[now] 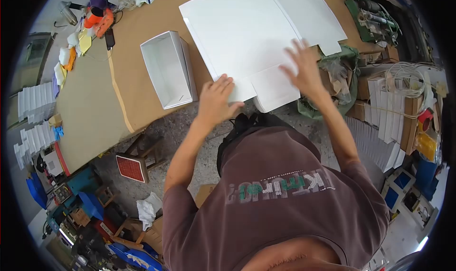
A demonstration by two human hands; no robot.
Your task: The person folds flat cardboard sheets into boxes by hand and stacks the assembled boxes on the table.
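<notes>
A large white cardboard blank (237,31), flat with cut flaps, lies on the brown-covered table in front of me. My left hand (216,100) rests on its near left corner, fingers flat on the card and thumb spread apart. Over the right side of the blank is my right hand (304,69), fingers spread and slightly blurred; whether it touches the card I cannot tell. A near flap (275,88) of the blank reaches past the table edge. Left of the blank stands a folded white open box (168,71). Another white blank (316,16) lies at the far right.
The table (90,114) stretches to the left, with a phone (110,39) and an orange tool (102,24) on it. A stool (133,167) stands below its edge. At right are a green sack (349,76), stacked white card (375,140) and a metal machine (373,21).
</notes>
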